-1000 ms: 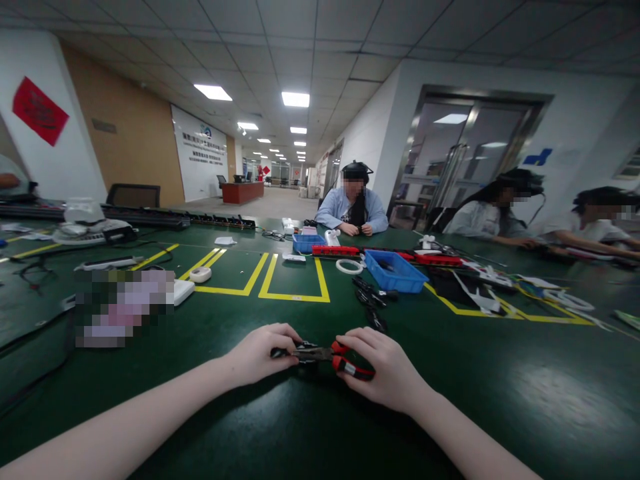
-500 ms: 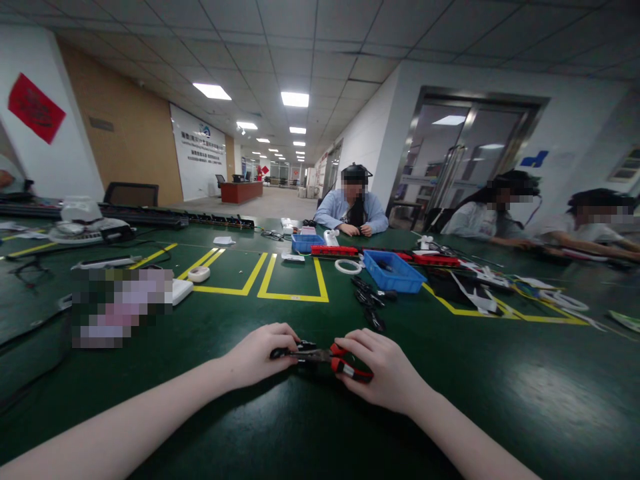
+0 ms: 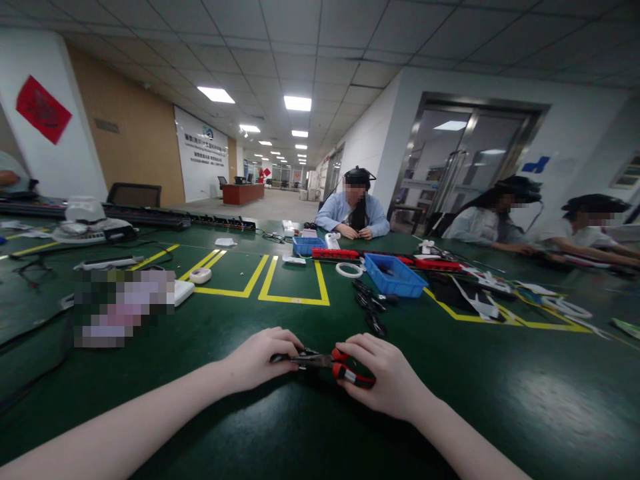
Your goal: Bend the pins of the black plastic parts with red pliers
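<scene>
Red-and-black handled pliers (image 3: 353, 375) are in my right hand (image 3: 387, 373), whose fingers wrap round the handles. Their metal jaws point left and reach a small black object (image 3: 304, 360) near the middle of the view. That object is pinched by my left hand (image 3: 267, 358), its fingers bent round the left end. What exactly the object is remains too small and dark to tell. Both hands are low over the green table (image 3: 280, 427), close together, with the jaws between them.
Ahead lie black cables (image 3: 369, 307), a blue tray (image 3: 395, 275), a white ring (image 3: 349, 269) and red strips (image 3: 335, 254). To the left are a tape roll (image 3: 201, 276) and a white box (image 3: 183, 292). A person (image 3: 354, 210) sits across the table; others sit at the right.
The whole view has shifted slightly. The plier jaws look a little more closed, and their handles have tilted slightly. Both hands keep their holds.
</scene>
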Demonstrator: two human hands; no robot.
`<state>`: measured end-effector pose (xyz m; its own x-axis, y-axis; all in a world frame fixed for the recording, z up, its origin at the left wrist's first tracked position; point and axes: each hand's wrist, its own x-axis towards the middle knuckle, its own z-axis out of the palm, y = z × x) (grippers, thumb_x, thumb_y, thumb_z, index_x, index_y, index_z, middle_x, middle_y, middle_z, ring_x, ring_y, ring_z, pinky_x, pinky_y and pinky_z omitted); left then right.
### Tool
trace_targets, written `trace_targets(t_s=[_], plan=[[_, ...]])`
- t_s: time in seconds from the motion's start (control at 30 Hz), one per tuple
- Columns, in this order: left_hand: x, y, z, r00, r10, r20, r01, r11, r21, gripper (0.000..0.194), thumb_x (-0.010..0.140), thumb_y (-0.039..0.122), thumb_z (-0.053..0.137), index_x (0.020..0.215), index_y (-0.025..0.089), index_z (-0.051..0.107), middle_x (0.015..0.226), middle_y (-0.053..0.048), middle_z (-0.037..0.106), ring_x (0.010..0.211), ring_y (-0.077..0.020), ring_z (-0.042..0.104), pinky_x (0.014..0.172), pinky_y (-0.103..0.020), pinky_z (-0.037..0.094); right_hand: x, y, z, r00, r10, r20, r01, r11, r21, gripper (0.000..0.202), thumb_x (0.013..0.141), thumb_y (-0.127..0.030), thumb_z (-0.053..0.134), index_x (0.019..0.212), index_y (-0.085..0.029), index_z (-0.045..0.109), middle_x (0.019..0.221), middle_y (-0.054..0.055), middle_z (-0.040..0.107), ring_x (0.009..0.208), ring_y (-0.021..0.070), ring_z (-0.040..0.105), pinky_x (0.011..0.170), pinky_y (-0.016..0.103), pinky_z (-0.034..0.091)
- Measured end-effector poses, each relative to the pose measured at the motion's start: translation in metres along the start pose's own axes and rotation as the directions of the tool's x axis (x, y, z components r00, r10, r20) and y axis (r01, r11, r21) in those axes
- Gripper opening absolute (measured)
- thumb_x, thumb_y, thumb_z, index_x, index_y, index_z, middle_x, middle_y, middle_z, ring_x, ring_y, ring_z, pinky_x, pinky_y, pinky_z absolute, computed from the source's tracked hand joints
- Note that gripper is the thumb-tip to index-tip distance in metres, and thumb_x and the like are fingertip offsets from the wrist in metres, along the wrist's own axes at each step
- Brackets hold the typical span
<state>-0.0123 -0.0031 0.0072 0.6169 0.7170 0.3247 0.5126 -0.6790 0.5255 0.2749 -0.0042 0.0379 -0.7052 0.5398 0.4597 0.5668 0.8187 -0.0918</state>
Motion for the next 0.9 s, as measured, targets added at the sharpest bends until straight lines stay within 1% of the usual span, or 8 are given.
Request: trace_targets(t_s=[0.13, 0.3, 0.43, 0.53, 0.77, 0.9], plan=[[0.0002, 0.0004, 0.0003, 1.0, 0.0, -0.009, -0.001, 1.0, -0.027, 0.009, 0.089, 0.022, 0.063, 0.094, 0.021, 0.071, 0.117, -0.004, 0.068, 0.106, -0.0207, 0.063, 0.094, -0.035, 0.049, 0.0006, -0.0021, -0.0018, 0.999, 0.036, 0.026, -0.037, 0.999, 0.028, 0.041, 0.076, -0.027, 0.072, 0.116, -0.021, 0.064, 0.106, 0.007, 0.07, 0.091, 0.0222, 0.067, 0.079, 0.038, 0.057], [0.0004, 0.0032, -0.0008, 1.0, 0.004, -0.014, -0.005, 0.999, -0.053, 0.012, 0.092, 0.019, 0.058, 0.096, 0.02, 0.07, 0.118, -0.006, 0.069, 0.108, -0.0201, 0.063, 0.096, -0.035, 0.048, 0.0012, -0.0011, -0.0032, 0.997, 0.069, 0.047, -0.072, 0.996, 0.057, 0.039, 0.076, -0.027, 0.072, 0.114, -0.022, 0.064, 0.106, 0.006, 0.07, 0.092, 0.0214, 0.067, 0.079, 0.036, 0.057], [0.001, 0.0006, -0.0002, 1.0, 0.012, -0.013, -0.012, 0.999, -0.049, 0.014, 0.092, 0.02, 0.058, 0.097, 0.021, 0.071, 0.119, -0.006, 0.069, 0.109, -0.0204, 0.063, 0.096, -0.036, 0.048, 0.0006, -0.0006, -0.0032, 0.997, 0.063, 0.042, -0.065, 0.996, 0.062, 0.039, 0.076, -0.026, 0.072, 0.114, -0.022, 0.064, 0.106, 0.007, 0.07, 0.091, 0.0212, 0.067, 0.079, 0.036, 0.056], [0.0018, -0.0016, -0.0003, 1.0, 0.006, -0.007, -0.007, 0.997, -0.079, 0.013, 0.091, 0.021, 0.061, 0.096, 0.021, 0.072, 0.12, -0.006, 0.069, 0.109, -0.0207, 0.064, 0.097, -0.036, 0.048, 0.0006, -0.0005, -0.0024, 0.998, 0.047, 0.038, -0.049, 0.997, 0.055, 0.039, 0.076, -0.027, 0.072, 0.114, -0.022, 0.065, 0.106, 0.007, 0.07, 0.091, 0.0211, 0.067, 0.079, 0.036, 0.056], [0.0023, -0.0021, -0.0013, 0.998, -0.061, -0.033, 0.056, 0.991, -0.119, 0.008, 0.087, 0.024, 0.066, 0.091, 0.02, 0.072, 0.117, -0.005, 0.071, 0.107, -0.0208, 0.066, 0.098, -0.037, 0.047, 0.0003, 0.0011, -0.0012, 0.998, 0.046, 0.041, -0.049, 0.997, 0.061, 0.04, 0.076, -0.027, 0.072, 0.115, -0.022, 0.064, 0.107, 0.007, 0.07, 0.091, 0.0211, 0.066, 0.08, 0.036, 0.056], [0.002, -0.0037, -0.0004, 0.997, -0.062, -0.037, 0.056, 0.988, -0.141, 0.007, 0.087, 0.023, 0.066, 0.09, 0.019, 0.071, 0.116, -0.005, 0.072, 0.107, -0.02, 0.066, 0.097, -0.036, 0.047, -0.0001, 0.0014, -0.0012, 0.997, 0.051, 0.052, -0.054, 0.996, 0.065, 0.039, 0.076, -0.027, 0.072, 0.114, -0.022, 0.064, 0.106, 0.006, 0.07, 0.092, 0.0214, 0.066, 0.08, 0.037, 0.056]])
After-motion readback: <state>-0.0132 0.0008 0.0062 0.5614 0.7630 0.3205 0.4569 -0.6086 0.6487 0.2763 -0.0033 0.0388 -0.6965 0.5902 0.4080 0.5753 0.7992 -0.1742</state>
